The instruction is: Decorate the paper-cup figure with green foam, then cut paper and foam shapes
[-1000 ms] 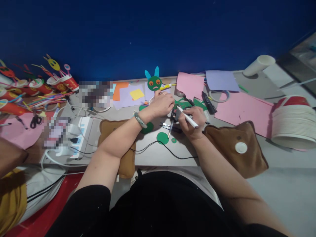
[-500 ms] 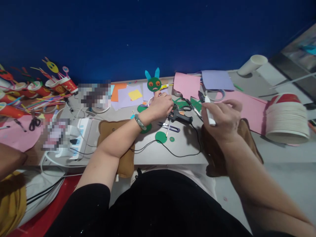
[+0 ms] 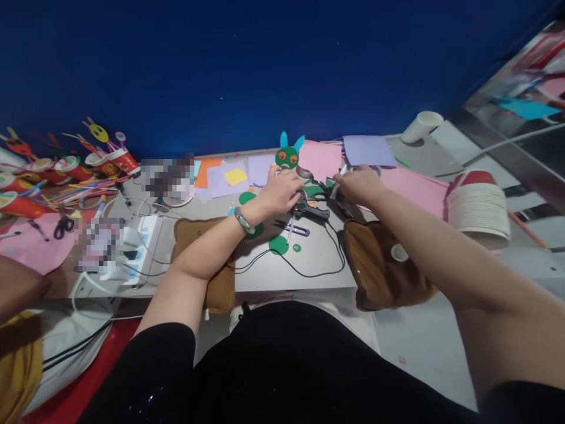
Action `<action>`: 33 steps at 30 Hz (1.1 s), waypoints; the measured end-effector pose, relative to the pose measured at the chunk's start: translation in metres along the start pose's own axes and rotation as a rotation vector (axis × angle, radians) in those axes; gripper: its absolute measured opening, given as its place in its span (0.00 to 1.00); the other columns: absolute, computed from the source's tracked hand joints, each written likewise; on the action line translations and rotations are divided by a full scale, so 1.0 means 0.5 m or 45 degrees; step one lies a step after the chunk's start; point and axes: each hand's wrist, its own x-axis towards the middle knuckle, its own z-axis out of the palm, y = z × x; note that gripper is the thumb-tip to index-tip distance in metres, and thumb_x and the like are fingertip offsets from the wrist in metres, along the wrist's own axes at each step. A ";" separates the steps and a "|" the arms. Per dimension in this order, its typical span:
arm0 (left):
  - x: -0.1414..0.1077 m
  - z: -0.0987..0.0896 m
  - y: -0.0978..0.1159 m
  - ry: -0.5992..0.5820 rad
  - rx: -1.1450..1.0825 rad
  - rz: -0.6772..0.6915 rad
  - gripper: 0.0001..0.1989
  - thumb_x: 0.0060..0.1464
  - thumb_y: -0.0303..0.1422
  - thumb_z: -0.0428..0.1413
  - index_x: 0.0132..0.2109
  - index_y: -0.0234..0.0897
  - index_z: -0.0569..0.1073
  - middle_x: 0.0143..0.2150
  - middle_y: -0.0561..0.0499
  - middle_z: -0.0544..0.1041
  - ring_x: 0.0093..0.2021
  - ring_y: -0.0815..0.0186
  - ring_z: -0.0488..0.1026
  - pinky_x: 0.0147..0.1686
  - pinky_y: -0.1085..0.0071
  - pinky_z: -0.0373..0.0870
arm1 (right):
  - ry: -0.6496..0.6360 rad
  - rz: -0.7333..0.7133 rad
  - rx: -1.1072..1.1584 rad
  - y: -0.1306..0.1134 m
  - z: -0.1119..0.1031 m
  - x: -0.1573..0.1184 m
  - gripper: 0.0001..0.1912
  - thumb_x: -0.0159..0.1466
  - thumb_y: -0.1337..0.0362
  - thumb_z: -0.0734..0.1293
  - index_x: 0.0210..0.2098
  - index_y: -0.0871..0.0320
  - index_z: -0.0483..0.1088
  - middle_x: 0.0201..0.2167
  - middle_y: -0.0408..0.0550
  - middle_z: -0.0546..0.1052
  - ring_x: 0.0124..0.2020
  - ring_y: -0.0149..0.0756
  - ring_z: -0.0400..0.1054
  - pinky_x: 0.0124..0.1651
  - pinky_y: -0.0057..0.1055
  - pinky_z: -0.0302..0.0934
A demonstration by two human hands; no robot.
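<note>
My left hand (image 3: 282, 191) is closed just below a green paper face (image 3: 286, 158) with blue ears and orange eyes; its fingers hide what they hold. My right hand (image 3: 362, 185) is closed near the back of the table, with part of a white pen (image 3: 343, 171) showing at its fingers. Between my hands lies a black glue gun (image 3: 313, 211). In front of it are small snips (image 3: 293, 228), a green paper circle (image 3: 279, 245) and a smaller green disc (image 3: 297, 248).
Brown cushions (image 3: 382, 268) lie under both arms. A rope spool (image 3: 477, 206) and a white cup (image 3: 421, 126) stand at right. Decorated red cups (image 3: 121, 162), a power strip (image 3: 143, 250) and another person's arm (image 3: 20, 280) are at left. A black cord crosses the table front.
My right hand has moved forward and left, toward the tools behind the glue gun. The view has shifted slightly; my left hand stays just below the green face.
</note>
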 end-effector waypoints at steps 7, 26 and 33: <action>-0.018 -0.042 0.006 0.001 -0.005 -0.009 0.15 0.64 0.31 0.49 0.48 0.39 0.80 0.51 0.42 0.81 0.57 0.52 0.73 0.64 0.49 0.54 | -0.085 0.020 0.089 -0.028 -0.011 0.009 0.03 0.62 0.74 0.69 0.32 0.62 0.73 0.23 0.52 0.78 0.30 0.38 0.71 0.46 0.40 0.53; -0.066 -0.056 -0.035 -0.099 0.047 -0.600 0.52 0.42 0.42 0.73 0.69 0.30 0.60 0.64 0.29 0.73 0.68 0.35 0.65 0.66 0.48 0.53 | -0.547 -0.252 0.242 -0.296 -0.067 -0.174 0.17 0.66 0.61 0.70 0.51 0.63 0.78 0.51 0.60 0.79 0.49 0.51 0.78 0.47 0.36 0.67; -0.041 -0.035 -0.025 -0.105 -0.010 -0.616 0.35 0.51 0.39 0.66 0.63 0.32 0.68 0.57 0.37 0.80 0.60 0.44 0.74 0.63 0.52 0.55 | -0.625 -0.232 0.309 -0.300 -0.067 -0.164 0.16 0.66 0.65 0.69 0.51 0.62 0.80 0.52 0.59 0.80 0.52 0.50 0.77 0.51 0.35 0.67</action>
